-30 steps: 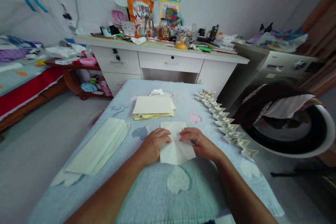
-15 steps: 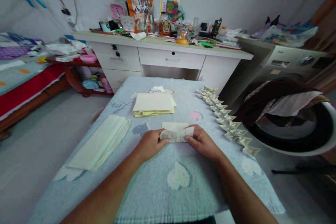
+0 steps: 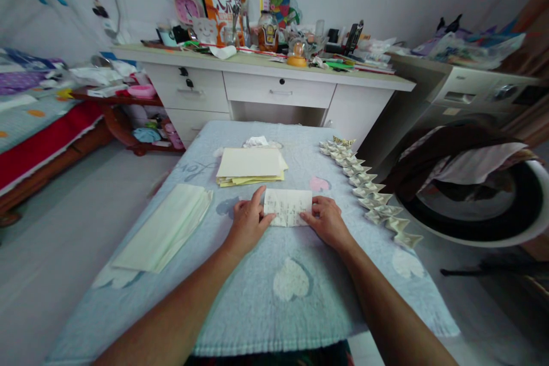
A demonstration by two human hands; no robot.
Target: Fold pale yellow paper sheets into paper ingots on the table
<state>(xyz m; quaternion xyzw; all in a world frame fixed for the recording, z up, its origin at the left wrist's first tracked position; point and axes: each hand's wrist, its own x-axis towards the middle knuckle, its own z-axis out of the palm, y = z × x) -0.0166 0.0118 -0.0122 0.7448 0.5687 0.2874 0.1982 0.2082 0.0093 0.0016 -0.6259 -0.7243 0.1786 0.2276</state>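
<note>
Across the middle of the cloth-covered table point(image 3: 231, 309), a small folded sheet point(image 3: 287, 206) with faint marks on its face lies between the person's two hands, its long edges running side to side. Beyond its far edge, a narrow strip of cloth parts it from a stack of cream and yellow paper point(image 3: 249, 163), with a crumpled white piece point(image 3: 256, 141) just behind. Off to the left, a long pale folded bundle point(image 3: 158, 231) slants toward the table's left edge, with some cloth between it and the left hand point(image 3: 247, 220). On the right, a row of folded paper shapes point(image 3: 363, 184) runs along that edge, a wider gap separating it from the right hand point(image 3: 329, 220). Toward the near hem the room is broadest, a stretch of cloth with a printed pale heart point(image 3: 291, 280). Both forearms reach in from the near side and converge on the sheet. The left thumb presses its lower left part while the index finger points up along the left edge; the right thumb sits at the lower right corner, the other fingers bent about the right edge, so both hands hold the sheet.
</note>
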